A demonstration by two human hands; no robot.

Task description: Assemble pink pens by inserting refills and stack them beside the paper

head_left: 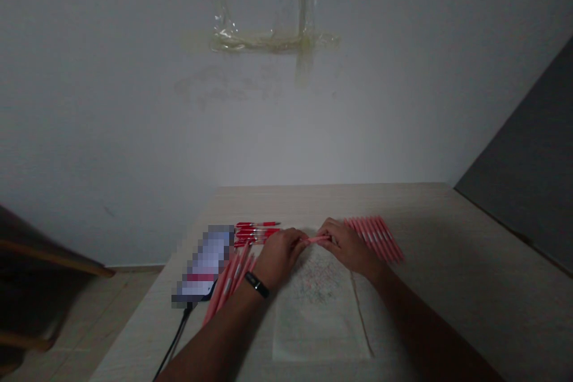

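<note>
Pink pen Spans the Gap Between Left Hand and Right Hand

Head view: Both hands are pinched on the one pink pen, the left hand at one end and the right hand at the other. Its long axis runs crosswise from hand to hand, near level. Neither hand is nearer; the fingers cover both ends, so whether it is a whole pen or a part cannot be told.

Below the hands, toward the wearer, a scribbled sheet lies on the counter. Just beside the right hand, on its outer side, is a row of pink pens, their axes slanting away from the wearer. On the left hand's outer side are loose pink pens, with red pens beyond them and a blurred phone further out.
</note>
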